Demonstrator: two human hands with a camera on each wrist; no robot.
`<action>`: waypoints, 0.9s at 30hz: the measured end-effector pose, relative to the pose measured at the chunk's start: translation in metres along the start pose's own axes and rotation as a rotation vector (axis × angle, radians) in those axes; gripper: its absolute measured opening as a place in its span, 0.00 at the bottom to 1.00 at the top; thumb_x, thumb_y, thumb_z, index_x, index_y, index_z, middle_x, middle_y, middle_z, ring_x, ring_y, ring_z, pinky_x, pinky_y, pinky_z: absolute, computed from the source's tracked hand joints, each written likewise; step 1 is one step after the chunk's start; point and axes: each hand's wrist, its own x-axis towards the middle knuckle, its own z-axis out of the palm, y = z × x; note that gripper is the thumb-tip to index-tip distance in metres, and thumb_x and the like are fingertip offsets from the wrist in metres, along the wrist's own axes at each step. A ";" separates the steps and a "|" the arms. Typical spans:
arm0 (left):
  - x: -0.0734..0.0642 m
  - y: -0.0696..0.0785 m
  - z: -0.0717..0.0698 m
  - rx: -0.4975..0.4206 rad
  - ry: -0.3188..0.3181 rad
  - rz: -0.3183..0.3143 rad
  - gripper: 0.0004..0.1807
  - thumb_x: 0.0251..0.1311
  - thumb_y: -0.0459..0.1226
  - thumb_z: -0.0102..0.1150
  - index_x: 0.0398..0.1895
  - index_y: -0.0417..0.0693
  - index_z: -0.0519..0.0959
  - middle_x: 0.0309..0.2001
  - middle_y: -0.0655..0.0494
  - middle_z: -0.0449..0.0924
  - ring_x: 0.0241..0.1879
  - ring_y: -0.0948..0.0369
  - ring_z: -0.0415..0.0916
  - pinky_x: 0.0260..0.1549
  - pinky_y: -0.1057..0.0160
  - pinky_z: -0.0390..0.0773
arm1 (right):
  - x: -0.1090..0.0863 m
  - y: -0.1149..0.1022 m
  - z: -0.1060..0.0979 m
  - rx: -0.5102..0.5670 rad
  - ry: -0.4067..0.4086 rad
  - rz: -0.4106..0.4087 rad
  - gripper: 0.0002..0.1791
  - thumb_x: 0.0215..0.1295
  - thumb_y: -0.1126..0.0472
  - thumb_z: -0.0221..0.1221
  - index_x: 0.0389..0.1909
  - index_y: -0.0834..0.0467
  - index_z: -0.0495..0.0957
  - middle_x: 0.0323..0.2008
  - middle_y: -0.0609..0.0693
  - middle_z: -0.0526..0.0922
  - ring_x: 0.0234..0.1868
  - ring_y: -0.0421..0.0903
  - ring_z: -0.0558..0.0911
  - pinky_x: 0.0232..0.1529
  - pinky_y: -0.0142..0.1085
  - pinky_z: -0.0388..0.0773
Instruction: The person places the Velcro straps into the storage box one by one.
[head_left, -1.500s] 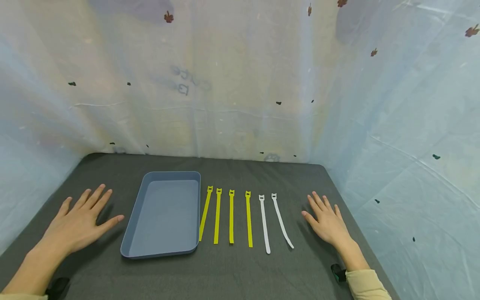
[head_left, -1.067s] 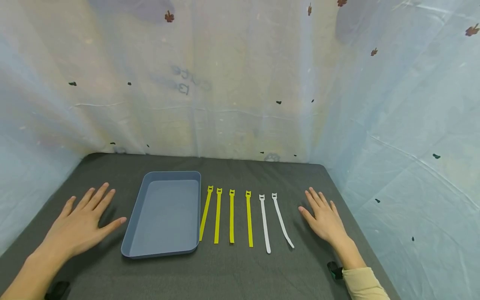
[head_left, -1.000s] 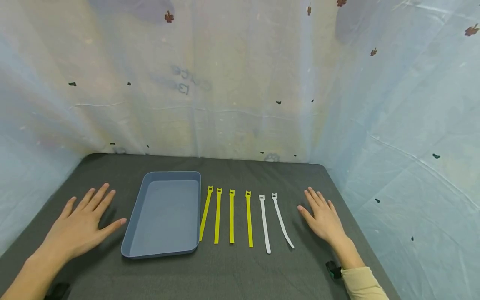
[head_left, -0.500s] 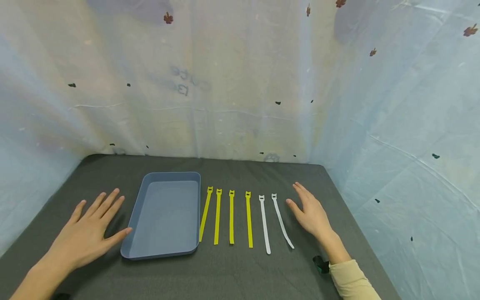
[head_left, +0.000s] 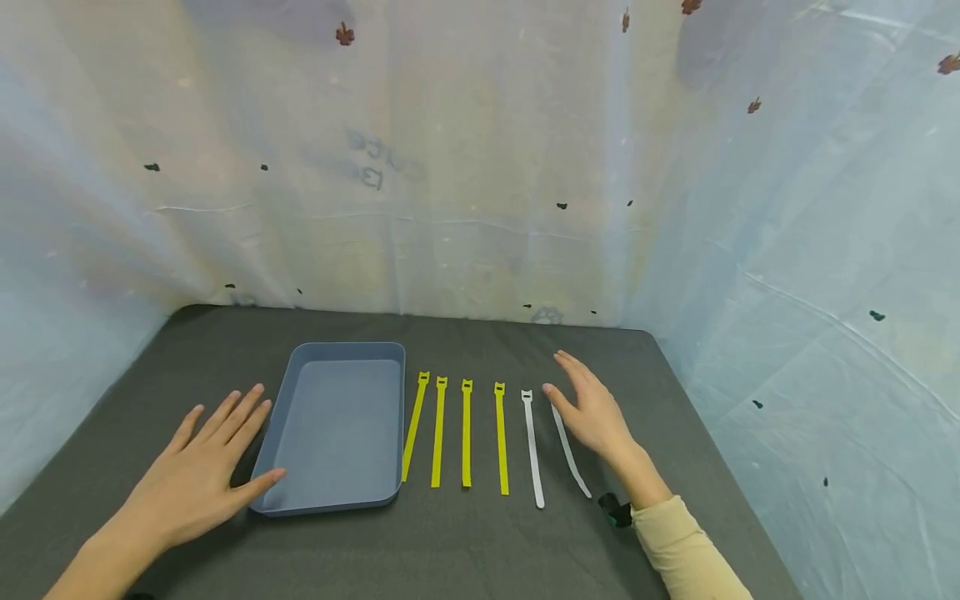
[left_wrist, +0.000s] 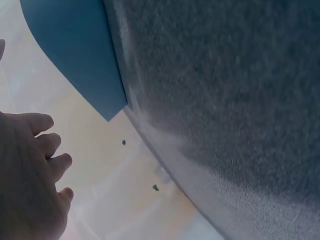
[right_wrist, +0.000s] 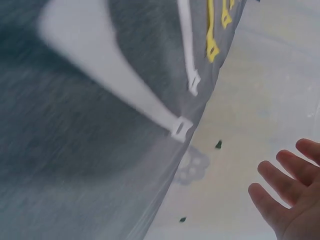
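Observation:
In the head view my right hand [head_left: 596, 417] hovers above the rightmost white strap-style cable tie [head_left: 572, 458] with extended fingers, covering its slotted head. The right wrist view shows that hand [right_wrist: 300, 200] apart from the tie [right_wrist: 135, 95], holding nothing. A second white cable tie [head_left: 533, 458] lies just left of it. Several yellow cable ties [head_left: 467, 433] are laid lengthwise between the white ones and a blue-grey tray [head_left: 341, 425]. My left hand [head_left: 198, 479] is spread at the tray's left side. Its thumb overlaps the near left corner; contact there cannot be told.
A dark grey cloth covers the table [head_left: 450, 550]. Pale plastic sheeting [head_left: 465, 167] rises behind it and along both sides. The leftmost yellow tie lies against or very near the tray's right wall.
My right hand has moved left from the table's right side to over the rightmost white tie. My left hand has shifted right and nearer, towards the tray. Tray and ties stay put.

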 end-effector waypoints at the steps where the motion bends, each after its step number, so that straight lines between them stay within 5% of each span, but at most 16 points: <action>1: 0.000 0.001 0.000 0.000 -0.003 0.001 0.56 0.68 0.66 0.56 0.86 0.48 0.44 0.86 0.49 0.35 0.82 0.59 0.19 0.76 0.49 0.15 | 0.002 -0.003 0.001 0.009 -0.004 -0.005 0.36 0.79 0.44 0.55 0.80 0.55 0.62 0.79 0.56 0.63 0.77 0.60 0.65 0.72 0.64 0.65; 6: -0.002 0.005 0.003 -0.006 -0.027 0.004 0.56 0.68 0.66 0.55 0.86 0.47 0.42 0.85 0.49 0.34 0.83 0.57 0.20 0.76 0.51 0.14 | 0.010 -0.015 0.009 0.047 -0.014 -0.049 0.35 0.79 0.44 0.55 0.79 0.57 0.64 0.78 0.58 0.65 0.76 0.61 0.67 0.71 0.62 0.67; 13: -0.006 0.009 0.005 -0.040 -0.091 -0.005 0.57 0.68 0.68 0.53 0.84 0.38 0.48 0.85 0.47 0.34 0.83 0.45 0.33 0.75 0.56 0.13 | 0.021 -0.030 0.023 0.102 -0.045 -0.077 0.33 0.79 0.45 0.55 0.78 0.55 0.65 0.77 0.57 0.67 0.75 0.59 0.68 0.71 0.60 0.69; 27: -0.009 0.013 0.010 -0.106 -0.158 -0.013 0.60 0.66 0.69 0.55 0.84 0.37 0.47 0.84 0.42 0.40 0.83 0.43 0.37 0.77 0.59 0.16 | 0.048 -0.058 0.052 0.150 -0.170 -0.076 0.33 0.79 0.44 0.55 0.78 0.53 0.66 0.76 0.54 0.68 0.75 0.56 0.69 0.71 0.57 0.70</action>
